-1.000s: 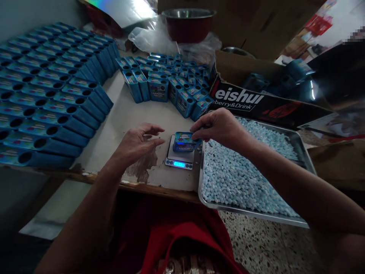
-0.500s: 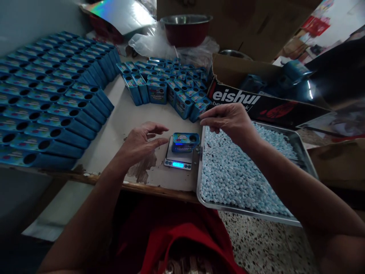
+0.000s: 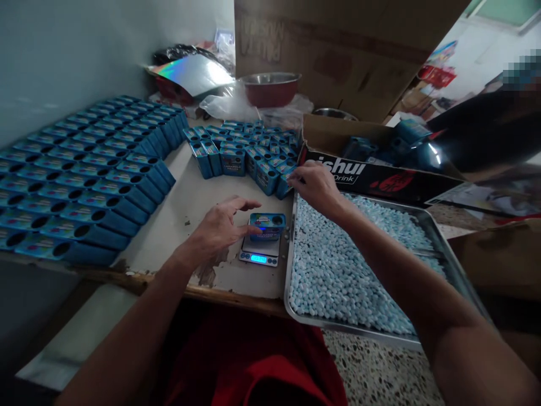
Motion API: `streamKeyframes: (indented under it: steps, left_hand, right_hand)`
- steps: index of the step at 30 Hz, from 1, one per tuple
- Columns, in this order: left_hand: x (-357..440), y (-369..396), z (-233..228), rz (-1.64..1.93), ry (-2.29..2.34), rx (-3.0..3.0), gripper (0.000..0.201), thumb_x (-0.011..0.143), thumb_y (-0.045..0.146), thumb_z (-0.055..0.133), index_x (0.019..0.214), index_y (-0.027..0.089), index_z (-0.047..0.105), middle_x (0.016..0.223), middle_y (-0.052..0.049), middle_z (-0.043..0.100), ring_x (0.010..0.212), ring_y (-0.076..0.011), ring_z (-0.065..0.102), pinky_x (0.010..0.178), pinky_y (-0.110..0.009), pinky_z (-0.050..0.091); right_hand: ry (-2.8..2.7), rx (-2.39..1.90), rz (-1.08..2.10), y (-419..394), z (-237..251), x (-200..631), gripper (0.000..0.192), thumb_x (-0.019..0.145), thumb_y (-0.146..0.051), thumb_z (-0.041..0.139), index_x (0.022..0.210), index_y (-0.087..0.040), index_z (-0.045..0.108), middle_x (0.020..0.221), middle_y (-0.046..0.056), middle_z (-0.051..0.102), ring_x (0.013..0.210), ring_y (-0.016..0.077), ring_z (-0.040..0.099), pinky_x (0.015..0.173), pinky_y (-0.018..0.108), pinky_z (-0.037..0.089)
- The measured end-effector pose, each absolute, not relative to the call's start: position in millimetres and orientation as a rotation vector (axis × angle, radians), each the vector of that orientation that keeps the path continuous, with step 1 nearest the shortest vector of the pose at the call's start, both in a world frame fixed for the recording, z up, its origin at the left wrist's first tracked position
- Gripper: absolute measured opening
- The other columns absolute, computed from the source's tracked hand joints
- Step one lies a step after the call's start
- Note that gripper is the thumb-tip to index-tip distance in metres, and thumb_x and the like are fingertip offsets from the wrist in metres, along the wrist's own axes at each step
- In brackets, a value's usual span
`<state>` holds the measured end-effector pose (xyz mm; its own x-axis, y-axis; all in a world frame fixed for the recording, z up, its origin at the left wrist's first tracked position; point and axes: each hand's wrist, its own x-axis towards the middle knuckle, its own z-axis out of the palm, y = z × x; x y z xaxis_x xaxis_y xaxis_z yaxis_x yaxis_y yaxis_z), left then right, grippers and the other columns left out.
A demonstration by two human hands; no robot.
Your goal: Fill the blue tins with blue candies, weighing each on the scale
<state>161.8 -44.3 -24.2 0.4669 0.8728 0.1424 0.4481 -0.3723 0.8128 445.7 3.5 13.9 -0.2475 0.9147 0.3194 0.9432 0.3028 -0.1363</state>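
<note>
left fingers (image 3: 244,204) apart beside blue tin (image 3: 267,228) — right fingers (image 3: 302,173) together, near tray (image 3: 355,331)

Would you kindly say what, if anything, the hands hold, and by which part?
The left hand, open, does not grip the blue container on the scale; whether the right hand pinches anything cannot be told.

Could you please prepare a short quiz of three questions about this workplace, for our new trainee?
1. True or false: the metal tray lies to the left of the scale.
2. Which colour is the box on the scale? a) red b) blue c) yellow
3. Fill in: the hand nearer to this box is the person's ___ one.

Key:
1. False; it lies to the right.
2. b
3. Left; the left hand is beside it.
</note>
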Motion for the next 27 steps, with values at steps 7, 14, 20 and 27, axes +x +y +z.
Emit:
streamKeyframes:
  steps: [7,14,20,27]
  left_hand:
    - [157.8,-45.2,-20.9,0.712,1.171,2.07,0.067,0.081,0.041,0.093,0.141,0.026,0.068,0.139,-0.006,0.073,0.129,-0.0283,0.068,0.111,-0.041,0.054]
    - [192.0,-47.6,-2.2,0.609,1.267,2.4,0.072,0.074,0.022,0.097,0.14,0.016,0.068,0.14,-0.011,0.071,0.132,-0.0334,0.063,0.117,-0.045,0.048]
    - [222.7,-52.6,-15.8,0.407,1.259,2.591,0.06,0.087,0.03,0.09,0.14,0.013,0.067,0.133,-0.016,0.071,0.126,-0.0366,0.063,0.111,-0.048,0.051]
    - [220.0,-57.8,-28.1,0.494,1.33,2.528,0.067,0.079,0.032,0.095,0.139,0.019,0.067,0.135,-0.015,0.071,0.124,-0.0361,0.066,0.107,-0.046,0.053]
  right_hand:
    - [-2.309,-1.784,-0.166,66.4,-2.8,395.5,0.032,0.104,-0.032,0.058,0.101,-0.011,0.081,0.115,0.019,0.076,0.114,0.0361,0.064,0.097,0.047,0.047]
    - [-2.306,-1.93,-0.119,82.1,-11.1,375.0,0.023,0.097,-0.025,0.065,0.107,-0.01,0.079,0.11,0.02,0.077,0.114,0.0387,0.068,0.1,0.052,0.049]
    - [-2.262,-1.918,-0.067,60.2,1.8,386.7,0.023,0.089,-0.033,0.071,0.098,-0.015,0.082,0.103,0.016,0.079,0.098,0.0331,0.071,0.081,0.04,0.051]
    - [-2.266,-1.774,-0.062,6.9,11.7,408.8,0.023,0.094,-0.038,0.07,0.089,-0.019,0.082,0.097,0.009,0.078,0.089,0.0246,0.066,0.074,0.034,0.041]
